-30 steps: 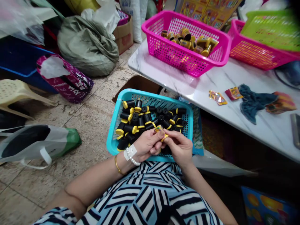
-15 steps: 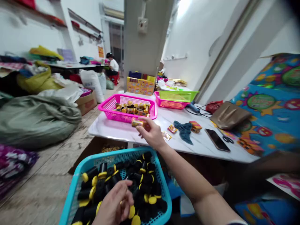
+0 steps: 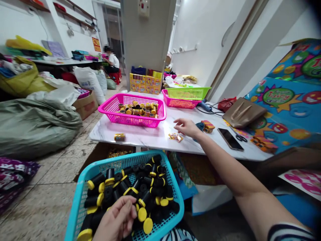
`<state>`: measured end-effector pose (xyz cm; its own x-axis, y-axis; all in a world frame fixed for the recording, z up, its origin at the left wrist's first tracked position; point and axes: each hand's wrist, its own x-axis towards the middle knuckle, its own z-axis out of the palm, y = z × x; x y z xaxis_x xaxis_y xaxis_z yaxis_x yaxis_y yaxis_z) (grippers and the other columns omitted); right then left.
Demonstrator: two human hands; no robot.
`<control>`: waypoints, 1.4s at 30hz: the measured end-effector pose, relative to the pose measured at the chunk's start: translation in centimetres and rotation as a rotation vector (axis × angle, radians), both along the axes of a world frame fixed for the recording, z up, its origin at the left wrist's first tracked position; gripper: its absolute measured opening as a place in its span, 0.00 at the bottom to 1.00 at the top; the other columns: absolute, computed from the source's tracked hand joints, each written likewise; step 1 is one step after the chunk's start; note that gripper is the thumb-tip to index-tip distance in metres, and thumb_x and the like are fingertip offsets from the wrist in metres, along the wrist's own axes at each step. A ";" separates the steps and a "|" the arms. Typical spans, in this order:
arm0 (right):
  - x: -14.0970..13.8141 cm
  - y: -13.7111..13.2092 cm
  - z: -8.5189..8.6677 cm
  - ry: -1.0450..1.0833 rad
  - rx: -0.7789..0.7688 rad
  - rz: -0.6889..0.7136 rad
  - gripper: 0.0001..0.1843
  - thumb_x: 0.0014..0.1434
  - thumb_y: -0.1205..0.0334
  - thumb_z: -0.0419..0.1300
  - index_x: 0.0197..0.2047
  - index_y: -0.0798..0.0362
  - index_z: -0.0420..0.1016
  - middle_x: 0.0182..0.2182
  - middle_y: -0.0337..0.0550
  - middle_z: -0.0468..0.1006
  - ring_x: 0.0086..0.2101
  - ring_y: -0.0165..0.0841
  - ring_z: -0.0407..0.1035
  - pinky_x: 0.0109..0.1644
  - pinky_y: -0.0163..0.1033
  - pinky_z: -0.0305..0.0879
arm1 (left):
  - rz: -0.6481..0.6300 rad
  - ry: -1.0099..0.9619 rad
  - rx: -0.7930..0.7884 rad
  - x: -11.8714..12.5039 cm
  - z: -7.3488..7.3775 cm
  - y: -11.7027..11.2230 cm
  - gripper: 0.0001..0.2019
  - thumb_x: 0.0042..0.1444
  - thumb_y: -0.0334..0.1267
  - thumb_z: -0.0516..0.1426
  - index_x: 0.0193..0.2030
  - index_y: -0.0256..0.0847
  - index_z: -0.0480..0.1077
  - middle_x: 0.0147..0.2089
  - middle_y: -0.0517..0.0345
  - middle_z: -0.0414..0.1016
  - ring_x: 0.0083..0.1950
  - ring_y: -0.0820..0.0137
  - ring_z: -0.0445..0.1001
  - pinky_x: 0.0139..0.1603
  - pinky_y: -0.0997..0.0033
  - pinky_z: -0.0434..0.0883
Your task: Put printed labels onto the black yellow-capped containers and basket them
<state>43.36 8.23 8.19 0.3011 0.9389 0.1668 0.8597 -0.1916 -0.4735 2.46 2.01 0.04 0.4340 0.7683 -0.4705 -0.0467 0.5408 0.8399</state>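
My left hand [image 3: 117, 221] rests in the blue basket [image 3: 173, 187] on my lap, fingers curled on the black tubes with yellow caps [image 3: 135, 190]; what they hold is hidden. My right hand [image 3: 187, 127] is stretched out over the white marble table [image 3: 150, 137], fingers spread and empty, just above a small foil wrapper [image 3: 175, 136]. A labelled tube [image 3: 119, 137] lies alone on the table's near left part, in front of the pink basket [image 3: 112, 107] of labelled tubes.
Further right on the table lie a dark cloth, a small stack of labels [image 3: 207, 126], a phone [image 3: 230, 139], scissors and a brown bag [image 3: 243, 112]. A second pink basket with a green one [image 3: 187, 93] stands behind. Grey sacks [image 3: 35, 125] lie on the floor left. A person sits far back.
My right hand put the labelled tube down on the table and moved right to the foil wrapper. My left hand went down into the blue basket's tubes. The view tilted up.
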 end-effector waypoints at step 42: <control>-1.2 0.8 -0.3 -0.302 -0.378 0.082 0.08 0.50 0.59 0.68 0.35 0.51 0.80 0.34 0.45 0.80 0.35 0.38 0.73 0.37 0.37 0.61 | -0.068 0.741 1.571 16.1 15.1 30.1 0.15 0.49 0.38 0.64 0.44 0.36 0.75 0.42 0.48 0.79 0.44 0.61 0.75 0.51 0.62 0.68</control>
